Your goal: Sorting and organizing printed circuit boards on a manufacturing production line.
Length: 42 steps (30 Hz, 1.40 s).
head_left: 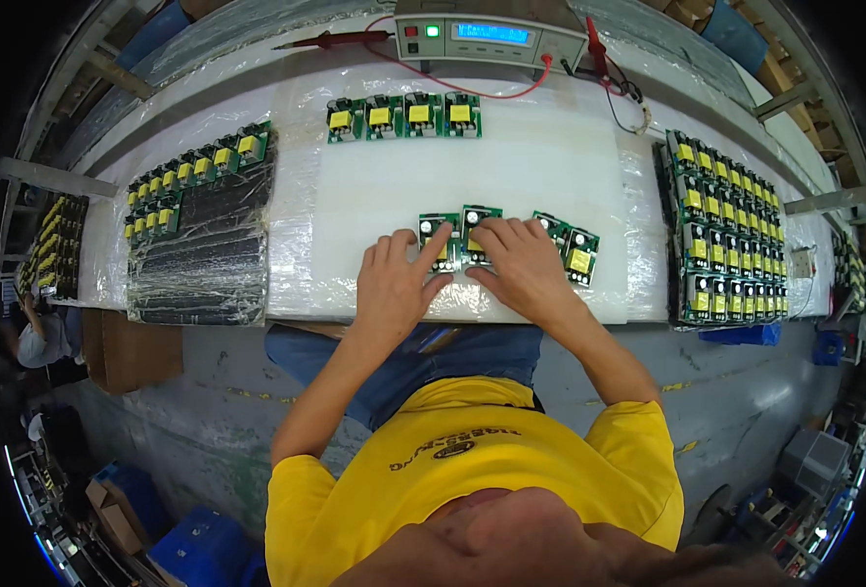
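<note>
A row of small green circuit boards with yellow transformers lies on the white work surface in front of me. My left hand (391,284) is at the leftmost board (430,226), its index finger over the components and its thumb at the lower edge. The board beside it (479,213) sits slightly farther back, gripped by my right hand (526,269) with the thumb near its lower edge and the fingers across its top right. To the right, another board (547,224) is partly covered by that hand, and a tilted board (580,258) lies beyond it.
Several similar boards (380,116) stand in a row farther back. A tester (491,41) with a lit blue screen and red probe leads (335,40) is behind them. Dark trays hold more boards, one at left (198,240), a fuller one at right (674,284).
</note>
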Each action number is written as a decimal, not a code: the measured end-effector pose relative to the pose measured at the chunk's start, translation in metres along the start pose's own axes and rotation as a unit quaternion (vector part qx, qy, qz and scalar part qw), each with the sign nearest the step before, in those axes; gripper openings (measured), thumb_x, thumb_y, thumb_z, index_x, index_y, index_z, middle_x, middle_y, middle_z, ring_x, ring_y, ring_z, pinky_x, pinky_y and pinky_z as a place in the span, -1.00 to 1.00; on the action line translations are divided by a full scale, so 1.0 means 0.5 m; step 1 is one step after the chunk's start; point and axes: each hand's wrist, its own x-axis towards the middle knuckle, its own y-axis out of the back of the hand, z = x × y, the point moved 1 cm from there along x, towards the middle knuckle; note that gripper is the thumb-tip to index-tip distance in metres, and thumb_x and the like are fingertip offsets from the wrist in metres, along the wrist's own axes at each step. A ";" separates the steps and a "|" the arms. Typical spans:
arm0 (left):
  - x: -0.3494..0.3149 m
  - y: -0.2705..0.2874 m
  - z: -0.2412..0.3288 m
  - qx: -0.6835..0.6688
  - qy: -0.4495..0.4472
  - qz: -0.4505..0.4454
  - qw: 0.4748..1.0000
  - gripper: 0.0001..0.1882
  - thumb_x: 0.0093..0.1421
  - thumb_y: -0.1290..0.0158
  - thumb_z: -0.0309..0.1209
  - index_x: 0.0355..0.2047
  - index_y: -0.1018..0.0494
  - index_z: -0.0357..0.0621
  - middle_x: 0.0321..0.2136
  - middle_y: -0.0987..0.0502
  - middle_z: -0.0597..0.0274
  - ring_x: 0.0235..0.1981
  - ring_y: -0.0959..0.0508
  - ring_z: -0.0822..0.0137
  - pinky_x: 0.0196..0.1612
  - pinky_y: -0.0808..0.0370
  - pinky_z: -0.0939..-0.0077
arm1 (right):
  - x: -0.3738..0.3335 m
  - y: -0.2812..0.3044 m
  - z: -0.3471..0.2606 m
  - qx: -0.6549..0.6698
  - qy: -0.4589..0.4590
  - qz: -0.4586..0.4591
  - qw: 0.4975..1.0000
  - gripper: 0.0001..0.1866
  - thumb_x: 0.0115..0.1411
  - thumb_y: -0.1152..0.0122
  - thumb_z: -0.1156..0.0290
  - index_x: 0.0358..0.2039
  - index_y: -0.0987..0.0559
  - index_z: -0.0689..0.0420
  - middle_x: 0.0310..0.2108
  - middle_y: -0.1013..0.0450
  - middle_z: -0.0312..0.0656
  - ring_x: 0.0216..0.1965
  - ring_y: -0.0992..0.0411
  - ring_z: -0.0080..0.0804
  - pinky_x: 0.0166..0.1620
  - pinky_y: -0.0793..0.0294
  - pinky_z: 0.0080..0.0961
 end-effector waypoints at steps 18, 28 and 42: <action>0.405 -0.095 0.066 0.000 -0.027 -0.036 0.999 -0.53 0.31 -0.27 -0.22 0.18 -0.51 -0.05 -0.47 -0.71 0.01 -0.50 -0.69 -0.07 -0.40 -0.54 0.10 | 0.122 0.090 0.306 0.078 -0.184 0.053 0.978 -0.61 0.19 -0.46 0.46 0.02 -0.56 0.01 -0.02 -0.60 -0.31 -0.16 -0.61 -0.19 -0.10 -0.58 -0.28; 0.461 -0.121 0.049 0.032 -0.006 -0.050 0.998 -0.63 0.28 -0.26 -0.36 0.06 -0.55 -0.20 -0.48 -0.72 0.05 -0.50 -0.72 -0.01 -0.43 -0.54 0.15 | 0.173 0.037 0.341 0.059 -0.189 0.012 0.980 -0.64 0.21 -0.44 0.47 -0.01 -0.55 0.01 0.01 -0.59 -0.37 -0.14 -0.61 -0.21 -0.09 -0.58 -0.28; 0.463 -0.114 0.039 0.028 -0.001 -0.045 0.999 -0.70 0.27 -0.17 -0.46 0.01 -0.56 -0.25 -0.48 -0.73 0.06 -0.50 -0.73 0.03 -0.45 -0.55 0.17 | 0.184 0.028 0.333 0.061 -0.169 0.019 0.984 -0.66 0.22 -0.43 0.47 -0.02 -0.55 0.00 -0.01 -0.59 -0.39 -0.13 -0.61 -0.22 -0.05 -0.57 -0.28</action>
